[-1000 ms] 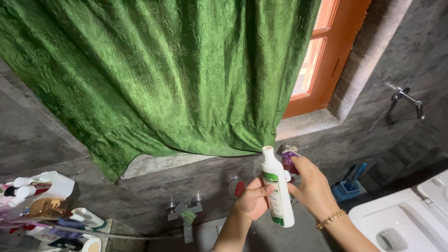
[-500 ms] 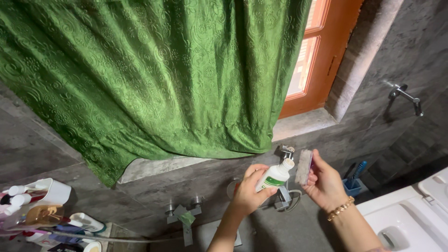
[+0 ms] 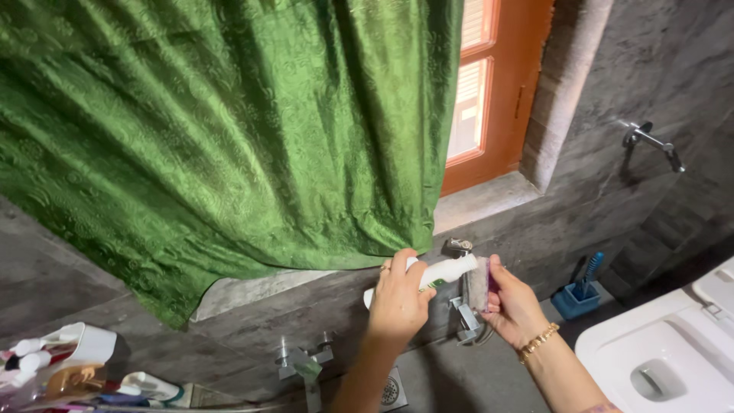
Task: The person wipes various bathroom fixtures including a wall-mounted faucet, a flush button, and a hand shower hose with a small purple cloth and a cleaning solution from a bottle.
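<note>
A grey-tiled bathroom wall hung with a green curtain (image 3: 229,130) stood behind. The left hand (image 3: 397,302) had its fingers wrapped around a white bottle (image 3: 440,272), tipped sideways with its mouth against a small brush (image 3: 479,283) pinched in the right hand (image 3: 511,306), above a wall tap (image 3: 462,317)

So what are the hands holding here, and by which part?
Left hand grips the white bottle around its body; right hand pinches the small brush by its back.

A green curtain (image 3: 229,130) hangs beside an orange window frame (image 3: 505,84).
</note>
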